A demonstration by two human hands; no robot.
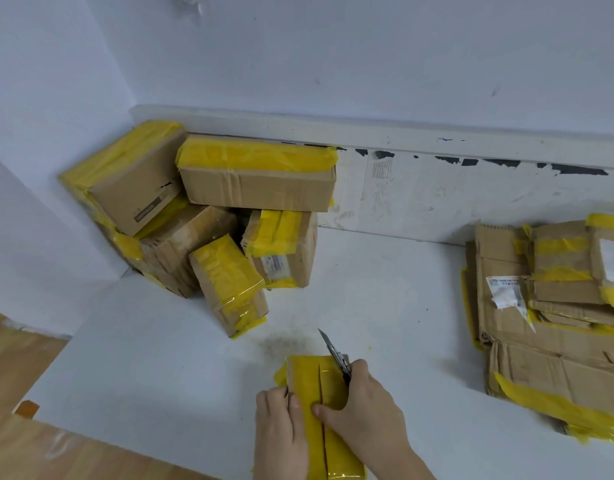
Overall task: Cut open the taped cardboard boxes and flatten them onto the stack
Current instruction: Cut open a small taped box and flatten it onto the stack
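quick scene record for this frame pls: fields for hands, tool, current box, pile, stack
left hand: grips the near box's left edge
right hand: holds the knife, thumb on the box top
utility knife: blade out, pointing away, off the box
current box: yellow tape slit along its centre seam
taped boxes: piled in the far left corner
flattened stack: on the right of the white table

Small box [324,403] near centre on counter [180,348]: cardboard, top wrapped in yellow tape, straight slit running along top seam, flaps not yet spread. Utility knife [336,355] at box's far right edge, blade out, pointing far-left. Pile of taped boxes [208,216] far left in corner, tumbled at angles, sealed. Stack of flattened cardboard [555,306] at right, yellow tape strips, white labels.
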